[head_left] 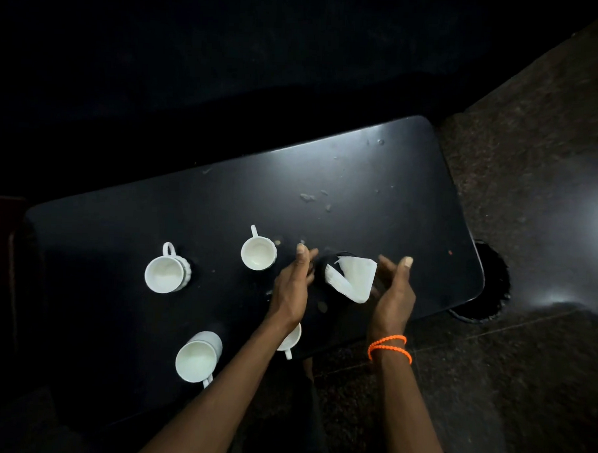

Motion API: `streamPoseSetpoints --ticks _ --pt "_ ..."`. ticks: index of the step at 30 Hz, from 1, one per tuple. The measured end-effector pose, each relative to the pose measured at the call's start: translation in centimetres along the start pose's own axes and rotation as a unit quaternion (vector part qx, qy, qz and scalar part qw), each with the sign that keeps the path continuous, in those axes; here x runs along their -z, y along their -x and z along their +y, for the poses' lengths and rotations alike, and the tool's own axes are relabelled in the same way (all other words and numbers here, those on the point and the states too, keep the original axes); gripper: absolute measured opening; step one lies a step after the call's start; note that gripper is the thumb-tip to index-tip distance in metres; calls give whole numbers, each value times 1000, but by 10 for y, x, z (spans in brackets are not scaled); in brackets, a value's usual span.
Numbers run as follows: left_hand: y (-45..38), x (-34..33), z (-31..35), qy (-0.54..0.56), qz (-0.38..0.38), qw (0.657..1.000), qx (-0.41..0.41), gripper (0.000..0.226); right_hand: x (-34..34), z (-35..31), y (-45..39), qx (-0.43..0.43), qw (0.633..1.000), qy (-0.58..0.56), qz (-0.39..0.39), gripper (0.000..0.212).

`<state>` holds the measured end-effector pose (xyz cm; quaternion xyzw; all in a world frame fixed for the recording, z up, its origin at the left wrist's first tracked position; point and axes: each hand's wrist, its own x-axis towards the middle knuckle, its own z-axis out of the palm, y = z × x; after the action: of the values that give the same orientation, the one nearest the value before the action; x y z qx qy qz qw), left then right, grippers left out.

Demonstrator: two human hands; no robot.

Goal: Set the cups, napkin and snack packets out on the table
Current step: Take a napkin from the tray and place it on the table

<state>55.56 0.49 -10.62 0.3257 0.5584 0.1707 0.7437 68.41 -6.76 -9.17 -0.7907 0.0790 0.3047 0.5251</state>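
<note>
1. A dark, glossy surface [378,182] with rounded corners fills the middle of the head view; pale crumbs and smudges are scattered over its far half.
2. Four white cups stand on it. The far-left cup [165,275] and the far-middle cup [258,252] have their handles pointing away from the person.
3. The near-left cup [197,357] has its handle toward the person, and the near cup [291,340] — mostly hidden under the left forearm — sits at the surface's near edge, handle also toward the person.
4. All visible cup interiors look empty.
5. A white napkin [352,278], folded to a rough cone, stands in a dark holder [337,259] whose shape is hard to make out against the surface. It lies between the two hands, right of the far-middle cup.
6. The left hand [293,281] is spread loosely just left of the holder, fingers extended, gripping nothing.
7. The right hand [392,292] is likewise spread, palm facing the napkin, just beside it — whether the fingers touch it cannot be told.
8. An orange beaded bracelet [390,348] circles the right wrist.
9. Speckled stone floor [533,168] shows to the right.
</note>
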Motion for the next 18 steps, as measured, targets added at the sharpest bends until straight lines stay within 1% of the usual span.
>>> streamPoseSetpoints --ticks 3,5,7,10,12,16,18 --pt "-6 8 21 10 9 1000 -16 67 -16 -26 -5 74 996 43 18 62" --pt "-8 15 38 17 17 999 -30 64 -31 -46 -1 134 988 75 13 61" --pt "-8 26 54 28 27 998 -43 63 -51 -63 7 195 975 106 -10 52" --pt "-5 56 77 43 51 995 -69 64 -92 -81 26 271 951 136 -67 50" --pt "-1 82 89 57 80 991 -91 65 -125 -87 45 305 933 153 -112 45" --pt "9 151 112 97 156 976 -120 67 -196 -83 98 341 903 173 -196 43" --pt "17 192 122 117 202 964 -131 69 -229 -74 129 343 891 176 -239 35"
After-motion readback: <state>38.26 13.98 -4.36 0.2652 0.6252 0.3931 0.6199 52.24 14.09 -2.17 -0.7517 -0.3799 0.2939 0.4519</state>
